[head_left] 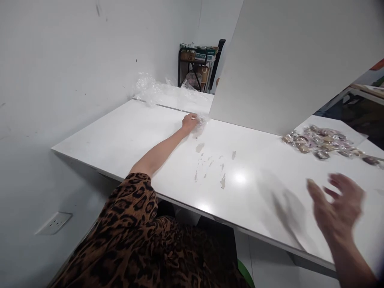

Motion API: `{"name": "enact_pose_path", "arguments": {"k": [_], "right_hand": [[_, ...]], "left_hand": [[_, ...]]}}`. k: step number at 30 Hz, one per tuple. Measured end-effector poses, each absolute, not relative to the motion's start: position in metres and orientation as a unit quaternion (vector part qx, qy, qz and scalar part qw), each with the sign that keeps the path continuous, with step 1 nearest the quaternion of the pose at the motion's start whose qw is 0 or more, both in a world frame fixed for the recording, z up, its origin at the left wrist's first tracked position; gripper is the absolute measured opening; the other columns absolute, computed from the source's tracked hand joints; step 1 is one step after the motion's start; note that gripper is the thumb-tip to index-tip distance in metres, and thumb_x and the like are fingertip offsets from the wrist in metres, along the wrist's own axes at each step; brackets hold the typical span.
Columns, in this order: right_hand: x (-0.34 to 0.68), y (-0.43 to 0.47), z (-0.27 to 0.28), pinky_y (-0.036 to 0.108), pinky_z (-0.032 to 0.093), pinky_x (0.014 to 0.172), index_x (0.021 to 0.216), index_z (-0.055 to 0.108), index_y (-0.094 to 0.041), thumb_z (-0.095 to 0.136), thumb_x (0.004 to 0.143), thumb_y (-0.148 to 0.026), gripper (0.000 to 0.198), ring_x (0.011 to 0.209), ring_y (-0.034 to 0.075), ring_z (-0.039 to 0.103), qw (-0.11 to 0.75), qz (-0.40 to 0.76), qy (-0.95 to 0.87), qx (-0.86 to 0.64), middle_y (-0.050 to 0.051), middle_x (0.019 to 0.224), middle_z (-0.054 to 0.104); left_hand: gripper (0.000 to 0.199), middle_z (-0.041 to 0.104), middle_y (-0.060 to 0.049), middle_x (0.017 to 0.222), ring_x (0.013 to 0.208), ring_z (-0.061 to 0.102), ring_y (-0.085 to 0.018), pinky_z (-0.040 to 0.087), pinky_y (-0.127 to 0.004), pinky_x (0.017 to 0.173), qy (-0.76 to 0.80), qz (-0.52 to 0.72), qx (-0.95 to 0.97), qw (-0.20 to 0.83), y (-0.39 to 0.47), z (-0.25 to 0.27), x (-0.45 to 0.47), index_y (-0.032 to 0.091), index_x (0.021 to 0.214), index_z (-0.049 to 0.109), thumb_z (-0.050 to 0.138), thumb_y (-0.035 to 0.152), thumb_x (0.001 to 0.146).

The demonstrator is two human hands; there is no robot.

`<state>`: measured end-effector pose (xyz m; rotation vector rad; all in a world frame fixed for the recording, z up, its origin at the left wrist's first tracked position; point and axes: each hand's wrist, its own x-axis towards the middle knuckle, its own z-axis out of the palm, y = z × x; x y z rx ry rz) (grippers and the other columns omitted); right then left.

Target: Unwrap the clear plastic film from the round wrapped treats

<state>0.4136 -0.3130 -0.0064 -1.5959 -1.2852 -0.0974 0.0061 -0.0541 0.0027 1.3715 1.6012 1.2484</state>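
Stretched out toward the far side of the table, my left hand (189, 122) is closed on a crumpled clear plastic bag (203, 120); its contents, if any, are too small to make out. My right hand (339, 204) is raised above the right side of the white table (168, 156), slightly blurred, with its fingers apart and nothing in it. Beyond that hand lies a pile of small clear packets (324, 142) with brown, tan and pinkish pieces inside.
A large pale panel (279, 60) stands upright along the table's far edge. Clear plastic wrap (150, 88) is heaped by the wall at the back left. Behind stands a dark shelf rack (195, 62) with boxes. Grey worn patches (222, 182) mark the tabletop.
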Motion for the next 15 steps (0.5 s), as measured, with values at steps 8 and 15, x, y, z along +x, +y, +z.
{"name": "enact_pose_path", "arguments": {"k": [8,15], "right_hand": [[0.259,-0.241,0.002,0.063,0.037,0.119,0.141,0.058,-0.024,0.074,0.085,-0.06,0.068,0.145,0.038,0.045,0.433,0.059,-0.783,-0.443,0.018,0.15,0.055],[0.222,-0.226,0.004,0.033,0.059,0.076,0.083,0.071,-0.021,0.083,0.08,-0.055,0.036,0.076,0.016,0.068,0.602,0.384,-0.574,-0.401,0.001,0.083,0.073]], "left_hand": [[0.003,0.063,0.0,0.061,0.05,0.054,-0.007,0.042,-0.022,0.056,0.488,0.439,0.485,0.578,-0.167,0.019,0.025,0.013,0.079,0.069,0.072,0.013,0.078],[0.009,0.063,-0.001,0.065,0.053,0.056,-0.008,0.043,-0.023,0.055,0.442,0.419,0.453,0.651,-0.19,0.012,0.024,0.013,0.073,0.068,0.075,0.017,0.077]]}}
